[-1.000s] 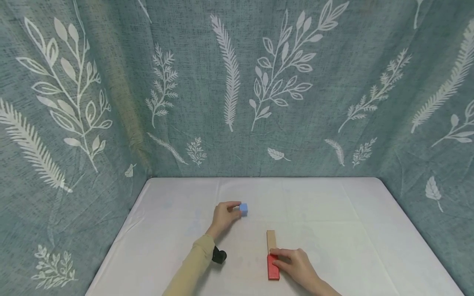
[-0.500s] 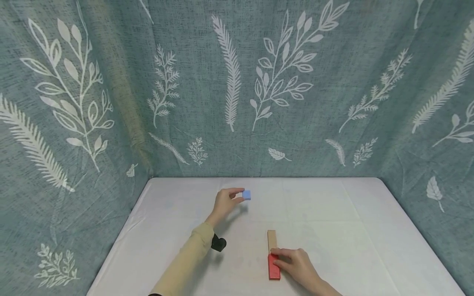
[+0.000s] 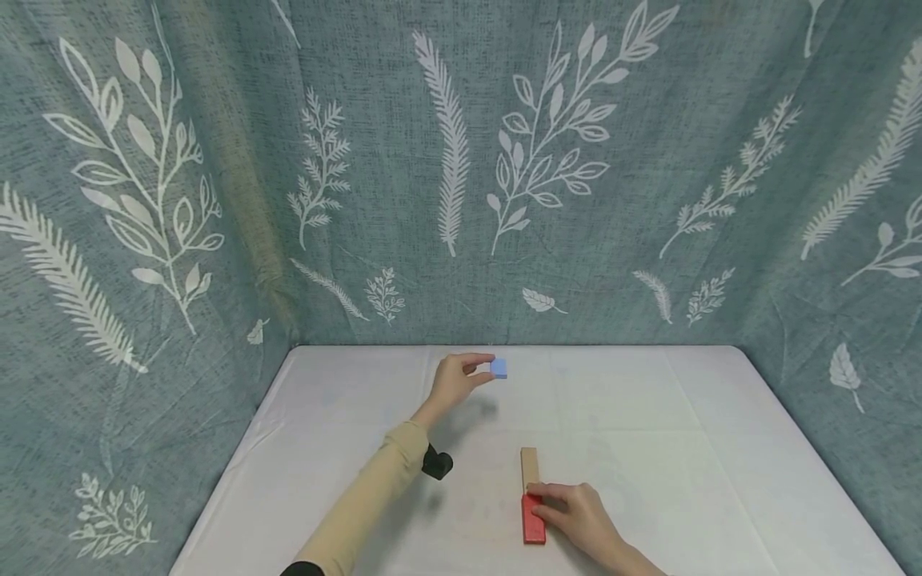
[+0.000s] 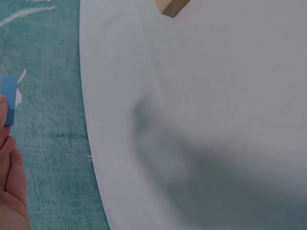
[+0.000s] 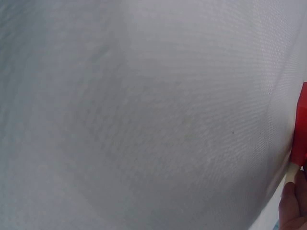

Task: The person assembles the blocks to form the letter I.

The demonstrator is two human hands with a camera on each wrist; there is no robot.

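My left hand (image 3: pixel 452 382) pinches a small blue block (image 3: pixel 499 369) between thumb and fingertips, held up over the far part of the table. In the left wrist view the blue block (image 4: pixel 9 100) shows at the left edge, and a shadow falls on the cloth apart from the hand. A red rectangular block (image 3: pixel 534 528) lies nearer the front, end to end with a plain wooden block (image 3: pixel 529 466). Where these two meet, my right hand (image 3: pixel 579 516) grips the red block with thumb and index finger. The right wrist view catches only part of the red block (image 5: pixel 300 129).
A white cloth covers the table (image 3: pixel 648 464). Behind and beside it hangs a green curtain (image 3: pixel 403 184) with white leaf prints. A black wrist device (image 3: pixel 437 462) sits at my left cuff.
My left hand has lifted the blue block, carrying it away from me toward the far table edge and then to the right. My right hand stays on the red block.
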